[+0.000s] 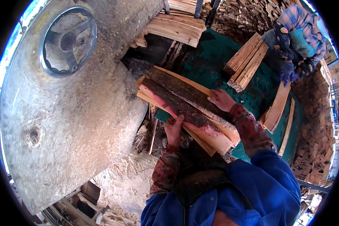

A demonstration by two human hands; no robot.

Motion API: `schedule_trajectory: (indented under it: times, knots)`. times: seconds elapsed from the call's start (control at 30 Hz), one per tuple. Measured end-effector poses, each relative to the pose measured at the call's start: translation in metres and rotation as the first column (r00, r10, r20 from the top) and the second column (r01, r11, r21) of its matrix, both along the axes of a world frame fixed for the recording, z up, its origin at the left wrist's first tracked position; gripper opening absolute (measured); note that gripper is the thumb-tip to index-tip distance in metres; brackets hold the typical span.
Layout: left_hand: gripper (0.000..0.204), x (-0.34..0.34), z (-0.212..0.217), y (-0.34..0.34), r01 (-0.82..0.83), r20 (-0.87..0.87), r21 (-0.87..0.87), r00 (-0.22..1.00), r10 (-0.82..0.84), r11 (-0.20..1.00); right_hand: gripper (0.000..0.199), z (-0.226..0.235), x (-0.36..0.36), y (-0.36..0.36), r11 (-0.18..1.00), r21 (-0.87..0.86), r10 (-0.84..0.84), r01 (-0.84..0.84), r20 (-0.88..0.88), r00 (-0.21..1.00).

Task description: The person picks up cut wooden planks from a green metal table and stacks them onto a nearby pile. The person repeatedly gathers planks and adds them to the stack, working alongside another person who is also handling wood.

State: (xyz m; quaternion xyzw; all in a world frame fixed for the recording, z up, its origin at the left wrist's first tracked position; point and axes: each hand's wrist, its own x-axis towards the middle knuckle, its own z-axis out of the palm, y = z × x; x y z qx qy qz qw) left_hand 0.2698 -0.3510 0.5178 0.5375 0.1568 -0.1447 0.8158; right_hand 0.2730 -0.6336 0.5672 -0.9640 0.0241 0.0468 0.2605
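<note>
A bundle of long wooden slabs (182, 101) lies slantwise across the middle, held in front of my body. The upper faces carry dark bark, with a pinkish-red streak along one slab, and pale cut wood shows at the ends. My left hand (173, 130) is closed on the near edge, its thumb over the bark. On the far edge, my right hand (222, 100) grips the same bundle with its thumb on top. The fingers beneath the wood are hidden. Under the far side of the bundle is a dirty green table (214, 51).
A big metal housing with a handwheel (68, 40) fills the left. Split timbers (248, 62) rest on the green surface. At the right, a gloved co-worker (303, 35) touches a board (278, 107). More boards (177, 29) lie at the back, before stacked wood (248, 17).
</note>
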Motion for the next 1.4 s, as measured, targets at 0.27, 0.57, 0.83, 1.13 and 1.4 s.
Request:
schedule_trajectory:
  times: [0.27, 0.57, 0.83, 1.13, 1.4]
  knots:
    - [0.021, 0.000, 0.004, 0.003, 0.055, -0.035, 0.102, 0.998, -0.052, 0.993, 0.087, 0.006, 0.010, -0.002, 0.999, -0.034, -0.028, 0.024, -0.140, 0.990]
    - [0.028, -0.005, 0.006, 0.005, 0.063, -0.089, -0.005, 0.994, -0.063, 0.998, 0.093, 0.007, 0.015, -0.006, 0.996, 0.052, -0.055, 0.069, -0.223, 0.973]
    - [0.027, -0.010, 0.011, 0.002, 0.073, -0.078, -0.136, 0.993, -0.084, 0.988, 0.079, 0.024, 0.010, 0.005, 0.998, 0.022, -0.055, 0.060, -0.178, 0.982]
    - [0.029, -0.011, -0.012, 0.005, 0.075, -0.049, -0.135, 0.995, -0.082, 0.988, 0.073, 0.039, 0.001, -0.007, 0.967, 0.252, 0.097, -0.045, -0.197, 0.976]
    - [0.032, -0.023, 0.004, -0.004, 0.050, -0.047, -0.098, 0.997, -0.055, 0.994, 0.077, 0.007, 0.003, -0.020, 0.946, 0.320, 0.142, -0.048, -0.276, 0.951]
